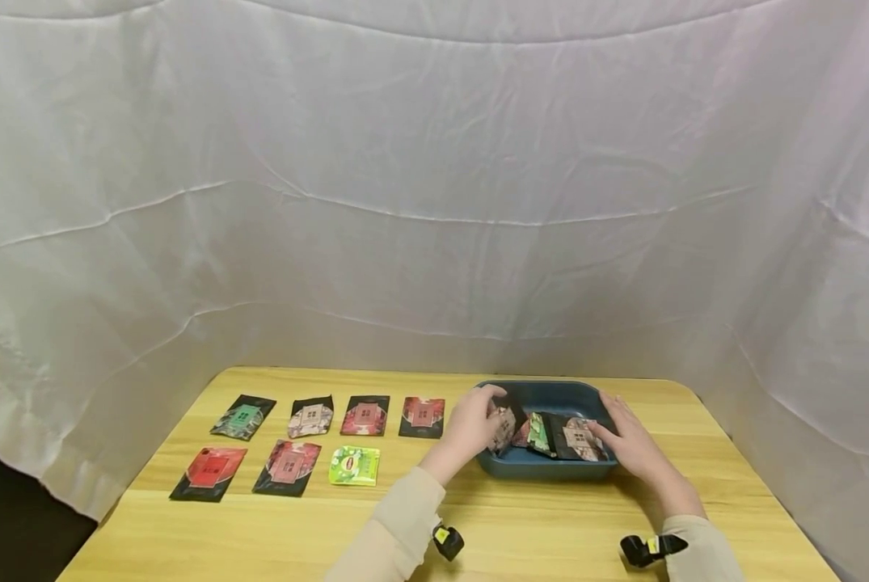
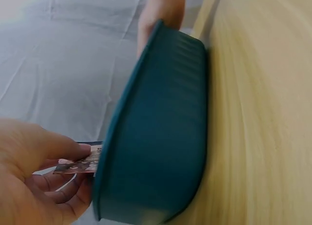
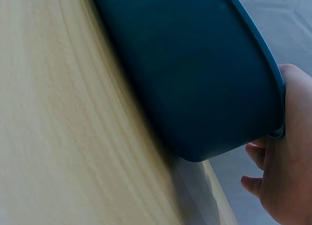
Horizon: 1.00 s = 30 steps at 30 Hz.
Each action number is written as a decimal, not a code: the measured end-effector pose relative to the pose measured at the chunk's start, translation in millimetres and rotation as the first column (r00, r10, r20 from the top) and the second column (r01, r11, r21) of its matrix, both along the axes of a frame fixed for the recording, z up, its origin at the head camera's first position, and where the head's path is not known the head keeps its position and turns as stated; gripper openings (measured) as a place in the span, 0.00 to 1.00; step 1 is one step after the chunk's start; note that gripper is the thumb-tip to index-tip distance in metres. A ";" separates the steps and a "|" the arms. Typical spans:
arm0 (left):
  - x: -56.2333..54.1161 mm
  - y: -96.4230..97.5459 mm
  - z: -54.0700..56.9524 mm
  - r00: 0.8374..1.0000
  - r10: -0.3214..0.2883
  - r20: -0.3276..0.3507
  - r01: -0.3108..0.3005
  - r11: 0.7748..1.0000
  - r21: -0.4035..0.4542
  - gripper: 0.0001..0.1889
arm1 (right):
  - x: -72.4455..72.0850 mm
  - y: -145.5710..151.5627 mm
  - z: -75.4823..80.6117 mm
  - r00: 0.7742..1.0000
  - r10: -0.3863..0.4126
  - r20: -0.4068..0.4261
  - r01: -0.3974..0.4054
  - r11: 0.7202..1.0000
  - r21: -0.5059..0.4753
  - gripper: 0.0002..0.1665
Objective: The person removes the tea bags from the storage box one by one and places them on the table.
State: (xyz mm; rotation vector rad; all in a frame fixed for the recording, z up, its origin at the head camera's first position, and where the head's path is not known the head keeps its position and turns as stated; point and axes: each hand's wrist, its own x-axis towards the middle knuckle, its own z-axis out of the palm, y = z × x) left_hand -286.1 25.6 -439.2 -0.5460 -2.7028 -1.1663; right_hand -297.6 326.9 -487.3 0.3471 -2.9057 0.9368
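Observation:
A dark blue plastic basin (image 1: 550,469) stands on the right part of the wooden table. My left hand (image 1: 470,420) is at the basin's left end, pinching a black and pink floral tea sachet (image 1: 503,428) between thumb and fingers. In the left wrist view that sachet (image 2: 83,162) pokes above the rim, its lower part hidden by the wall. At the opposite end my right hand (image 1: 630,444) holds the rim, thumb inside and fingers outside. Inside lie a black sachet with a pink floral print (image 1: 581,439) and a green-printed one (image 1: 538,434), partly overlapping.
Left of the basin, sachets lie in two rows. The back row runs from a green-labelled sachet (image 1: 243,417) to a red one (image 1: 423,417). In front are a red-labelled sachet (image 1: 208,474), a pink-labelled one (image 1: 287,467) and a bright green one (image 1: 354,466). A pale curtain (image 1: 434,267) hangs behind.

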 end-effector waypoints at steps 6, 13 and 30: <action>7.5 -15.9 6.9 0.999 0.040 -0.009 -0.039 0.987 0.154 0.19 | 0.2 0.8 0.4 1.000 0.000 0.002 0.000 1.000 0.002 0.44; 18.4 -36.1 10.0 0.995 0.057 0.079 -0.082 0.930 0.358 0.21 | 1.1 0.4 1.2 1.000 -0.003 0.009 0.003 1.000 0.016 0.45; 37.6 -105.8 -14.4 0.937 0.000 0.349 -0.213 0.792 0.572 0.23 | 1.0 -1.3 1.8 1.000 -0.009 0.018 0.009 1.000 0.018 0.44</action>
